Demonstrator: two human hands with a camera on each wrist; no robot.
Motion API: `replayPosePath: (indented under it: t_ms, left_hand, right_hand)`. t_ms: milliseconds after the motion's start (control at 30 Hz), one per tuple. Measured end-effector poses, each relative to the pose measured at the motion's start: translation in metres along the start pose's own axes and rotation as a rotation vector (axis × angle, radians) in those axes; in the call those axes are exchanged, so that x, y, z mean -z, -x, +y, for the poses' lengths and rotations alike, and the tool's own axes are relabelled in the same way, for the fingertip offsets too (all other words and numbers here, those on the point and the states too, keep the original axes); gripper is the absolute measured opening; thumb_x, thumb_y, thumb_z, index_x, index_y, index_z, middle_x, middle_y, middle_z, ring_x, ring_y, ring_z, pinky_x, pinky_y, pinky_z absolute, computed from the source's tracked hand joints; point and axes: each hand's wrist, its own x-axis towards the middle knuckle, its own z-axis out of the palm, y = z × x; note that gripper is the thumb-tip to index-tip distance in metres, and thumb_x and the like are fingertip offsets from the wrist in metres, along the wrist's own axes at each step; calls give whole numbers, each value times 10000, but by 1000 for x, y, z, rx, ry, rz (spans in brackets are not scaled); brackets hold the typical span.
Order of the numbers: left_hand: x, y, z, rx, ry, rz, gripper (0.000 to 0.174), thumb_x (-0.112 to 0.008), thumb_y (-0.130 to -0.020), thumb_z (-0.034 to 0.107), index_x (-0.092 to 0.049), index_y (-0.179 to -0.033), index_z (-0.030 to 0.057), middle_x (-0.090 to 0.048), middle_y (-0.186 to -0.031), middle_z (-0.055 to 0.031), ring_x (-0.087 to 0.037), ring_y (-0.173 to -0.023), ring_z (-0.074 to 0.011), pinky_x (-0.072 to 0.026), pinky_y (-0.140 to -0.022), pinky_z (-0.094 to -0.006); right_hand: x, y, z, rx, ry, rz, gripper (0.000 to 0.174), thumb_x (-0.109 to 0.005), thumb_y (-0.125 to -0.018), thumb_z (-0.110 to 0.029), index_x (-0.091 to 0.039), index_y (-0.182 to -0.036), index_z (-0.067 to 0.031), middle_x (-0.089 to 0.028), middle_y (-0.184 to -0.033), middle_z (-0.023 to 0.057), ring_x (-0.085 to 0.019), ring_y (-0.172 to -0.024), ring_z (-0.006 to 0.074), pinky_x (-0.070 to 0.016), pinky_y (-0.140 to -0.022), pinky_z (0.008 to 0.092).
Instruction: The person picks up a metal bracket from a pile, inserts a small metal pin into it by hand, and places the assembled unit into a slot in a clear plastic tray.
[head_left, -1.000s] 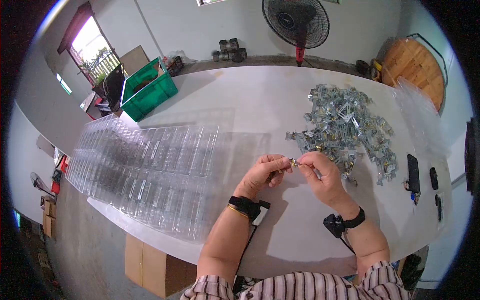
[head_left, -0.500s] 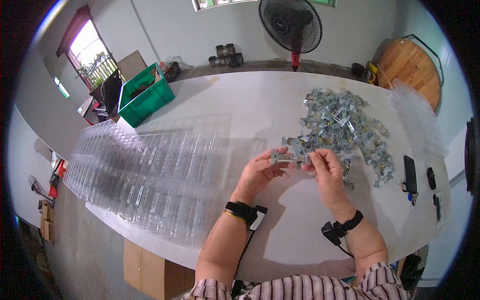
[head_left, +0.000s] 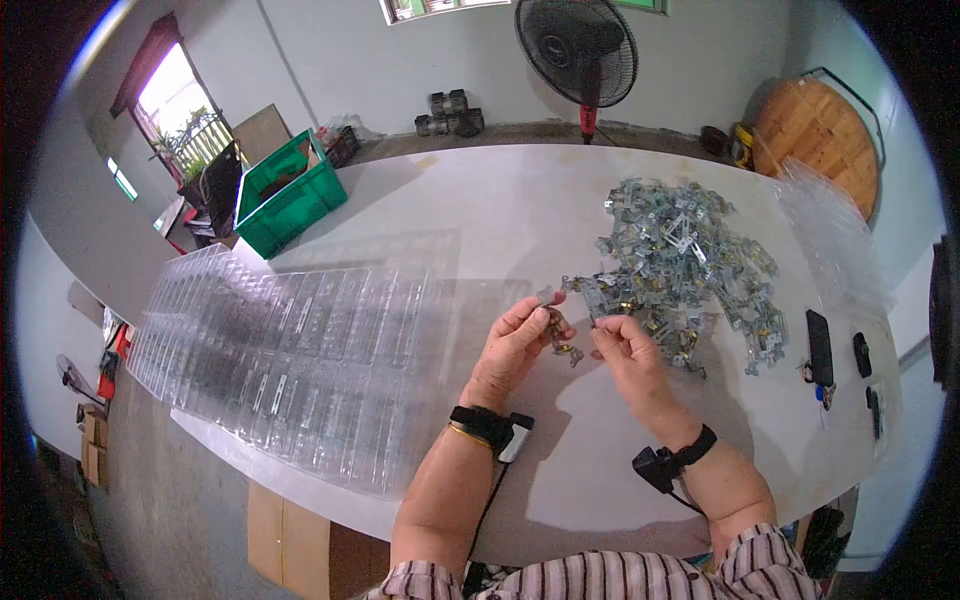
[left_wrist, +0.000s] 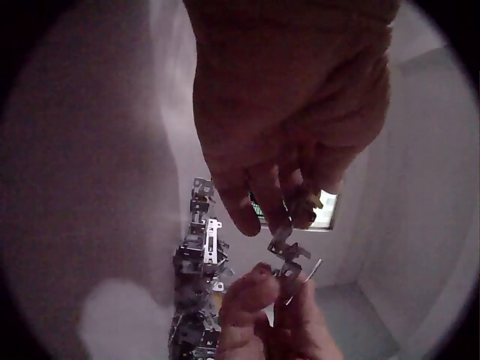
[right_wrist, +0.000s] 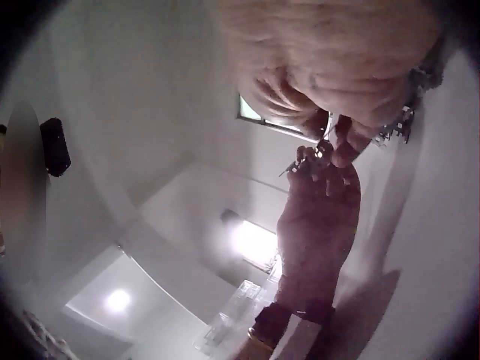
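Observation:
My left hand (head_left: 510,355) grips a small metal bracket (head_left: 560,335) with brass-coloured parts, its lower end hanging below the fingers. Close at its right, my right hand (head_left: 632,358) pinches a thin metal piece (left_wrist: 315,270) between thumb and fingertips. The left wrist view has the right fingertips right at the bracket's lower end. From the right wrist, the bracket (right_wrist: 304,161) shows over the left fingers, partly hidden by them. A heap of similar brackets (head_left: 680,235) lies just beyond the hands.
Clear plastic trays (head_left: 290,360) with long compartments cover the table's left side, some holding metal strips. A green crate (head_left: 290,210) stands behind them. At right lie a black phone (head_left: 820,345), small black items (head_left: 862,357) and clear plastic bags (head_left: 835,240).
Half a second ago the bracket lay across between both hands. Now it is turned, hanging down from the left hand, and the right hand has shifted slightly left and lower.

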Motion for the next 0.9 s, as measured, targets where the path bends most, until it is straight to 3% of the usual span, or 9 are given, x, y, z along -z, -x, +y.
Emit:
replayPosePath:
  t_ms: [67,133,267,400,467,900]
  left_hand:
    - [-5,3,5,92,-108,16,353,-539,-1012,176,-553,-1324,11,-652,-914,-55,-637,-903,-193,-513,-891,-383]
    - [-4,3,1,120,-130,14,350,-549,-1007,179,-563,-1315,14,-650,-900,-49,-637,-872,-178,-521,-859,-362]
    - [-7,4,0,175,-199,12,316,-587,-985,180,-586,-1264,31,-638,-860,-25,-628,-780,-139,-529,-768,-307]
    - [-12,5,2,178,-230,52,236,-608,-971,169,-593,-1179,59,-630,-835,-9,-620,-738,-126,-518,-711,-282]
    - [-10,5,2,181,-203,23,175,-631,-958,167,-582,-1103,82,-621,-819,0,-618,-733,-119,-496,-680,-266]
    - [-16,6,5,158,-376,74,133,-644,-953,161,-613,-1058,85,-551,-741,37,-480,-632,-59,-335,-535,-214]
  right_hand:
    - [0,1,-3,80,96,29,145,-581,-1008,-207,-585,-998,-62,-571,-821,-27,-541,-714,53,-439,-646,212]
    - [0,3,-19,-12,-35,-32,123,-595,-998,-190,-589,-978,-69,-550,-760,-39,-486,-664,46,-420,-606,216]
    - [0,5,-18,-29,15,-34,114,-603,-990,-171,-588,-962,-62,-530,-733,-51,-462,-653,36,-399,-568,218]
    - [0,5,-17,76,149,-9,112,-605,-981,-157,-586,-945,-52,-510,-713,-55,-430,-628,33,-378,-546,223]
    - [0,5,-16,86,155,-10,118,-606,-979,-158,-586,-943,-47,-506,-705,-51,-423,-624,36,-373,-542,226]
    - [1,4,-14,80,229,-18,135,-591,-984,-170,-582,-978,-36,-515,-690,-23,-436,-618,60,-384,-542,253]
